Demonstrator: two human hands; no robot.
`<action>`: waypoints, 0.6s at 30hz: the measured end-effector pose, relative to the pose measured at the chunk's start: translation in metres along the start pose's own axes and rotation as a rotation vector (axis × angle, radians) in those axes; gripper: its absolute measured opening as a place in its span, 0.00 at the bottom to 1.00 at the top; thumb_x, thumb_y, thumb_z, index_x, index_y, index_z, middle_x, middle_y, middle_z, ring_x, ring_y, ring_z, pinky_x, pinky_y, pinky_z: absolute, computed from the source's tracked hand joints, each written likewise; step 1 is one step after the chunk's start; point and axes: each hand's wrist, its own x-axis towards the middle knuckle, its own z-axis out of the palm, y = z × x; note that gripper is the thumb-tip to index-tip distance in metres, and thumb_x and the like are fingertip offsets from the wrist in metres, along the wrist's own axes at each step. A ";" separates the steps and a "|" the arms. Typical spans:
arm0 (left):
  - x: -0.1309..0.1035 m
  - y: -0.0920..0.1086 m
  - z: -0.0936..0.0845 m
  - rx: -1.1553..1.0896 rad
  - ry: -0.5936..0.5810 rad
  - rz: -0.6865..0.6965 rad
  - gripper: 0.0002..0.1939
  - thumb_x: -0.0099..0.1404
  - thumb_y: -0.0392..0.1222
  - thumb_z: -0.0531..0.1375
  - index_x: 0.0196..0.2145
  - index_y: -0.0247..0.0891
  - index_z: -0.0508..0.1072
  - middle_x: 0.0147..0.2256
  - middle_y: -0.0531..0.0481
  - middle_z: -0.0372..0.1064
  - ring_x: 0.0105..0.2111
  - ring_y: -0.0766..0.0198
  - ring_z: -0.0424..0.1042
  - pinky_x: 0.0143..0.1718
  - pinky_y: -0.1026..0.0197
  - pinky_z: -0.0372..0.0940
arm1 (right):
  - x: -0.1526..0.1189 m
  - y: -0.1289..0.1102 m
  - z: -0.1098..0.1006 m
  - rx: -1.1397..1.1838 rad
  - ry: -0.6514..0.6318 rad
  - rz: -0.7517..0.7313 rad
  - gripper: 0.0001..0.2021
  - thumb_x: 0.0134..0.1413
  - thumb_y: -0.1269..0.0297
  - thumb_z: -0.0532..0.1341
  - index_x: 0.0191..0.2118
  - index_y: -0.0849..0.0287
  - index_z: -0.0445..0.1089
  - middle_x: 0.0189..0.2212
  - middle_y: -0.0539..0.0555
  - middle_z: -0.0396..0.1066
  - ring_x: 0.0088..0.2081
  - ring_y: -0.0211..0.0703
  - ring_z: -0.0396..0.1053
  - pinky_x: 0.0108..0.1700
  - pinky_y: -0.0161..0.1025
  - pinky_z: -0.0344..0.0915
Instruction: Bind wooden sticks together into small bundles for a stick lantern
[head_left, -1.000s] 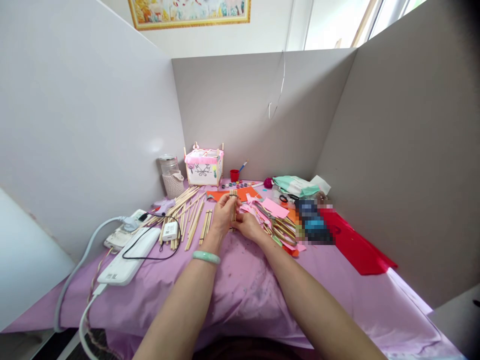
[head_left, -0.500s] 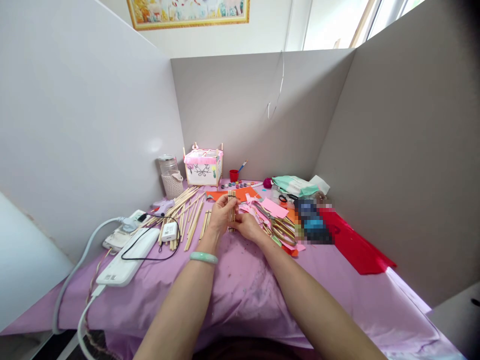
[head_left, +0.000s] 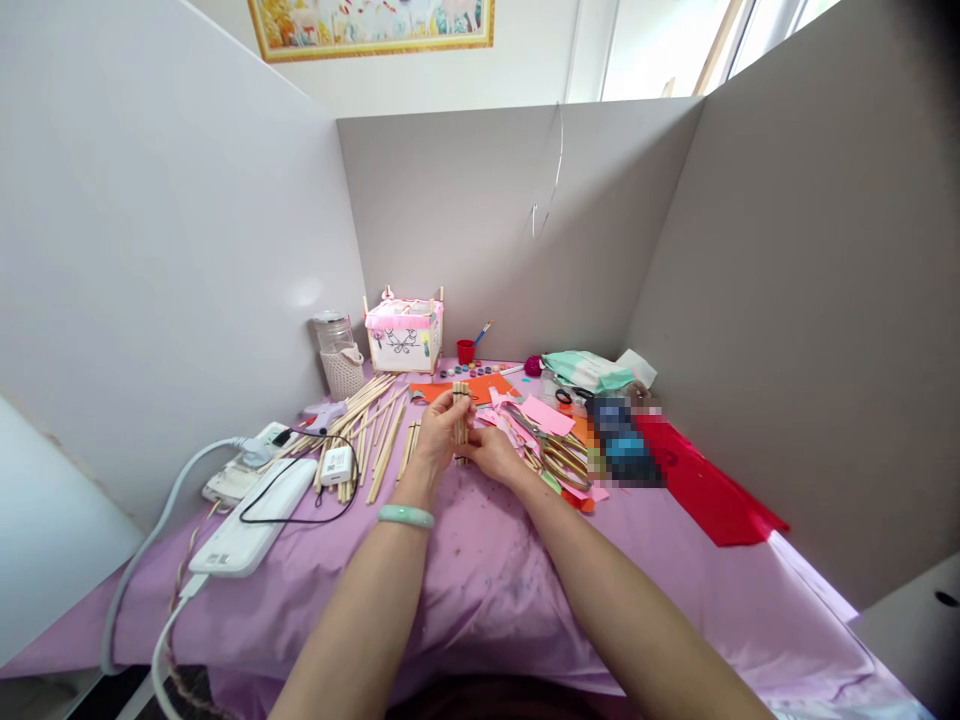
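A short bundle of wooden sticks point(head_left: 460, 400), with dark ties near its top and bottom, stands upright between my hands above the purple cloth. My left hand point(head_left: 437, 432), with a pale green bangle on the wrist, is closed round its upper left side. Lower down on the right, my right hand point(head_left: 491, 452) pinches the same bundle with its fingers. Left of my hands lie many loose wooden sticks point(head_left: 386, 455) and another short tied group of sticks point(head_left: 409, 446). Gold-handled scissors point(head_left: 564, 462) rest on pink paper scraps point(head_left: 546, 414) to the right.
A white power bank point(head_left: 255, 520), a charger point(head_left: 337, 465) and cables lie on the left. At the back stand a glass jar point(head_left: 336, 350), a pink-trimmed paper lantern box point(head_left: 405, 340) and a red cup point(head_left: 466, 351). Red cloth point(head_left: 712, 485) lies right. Grey panels enclose the table.
The whole view has shifted very slightly. Both hands keep their hold on the stick bundle, with almost no movement.
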 end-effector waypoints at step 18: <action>0.002 -0.010 0.003 0.361 0.153 0.248 0.09 0.57 0.40 0.61 0.35 0.36 0.69 0.23 0.57 0.58 0.23 0.72 0.58 0.25 0.68 0.55 | -0.014 -0.016 0.017 -0.364 0.184 -0.014 0.10 0.56 0.63 0.54 0.34 0.60 0.71 0.29 0.58 0.74 0.29 0.43 0.68 0.28 0.36 0.51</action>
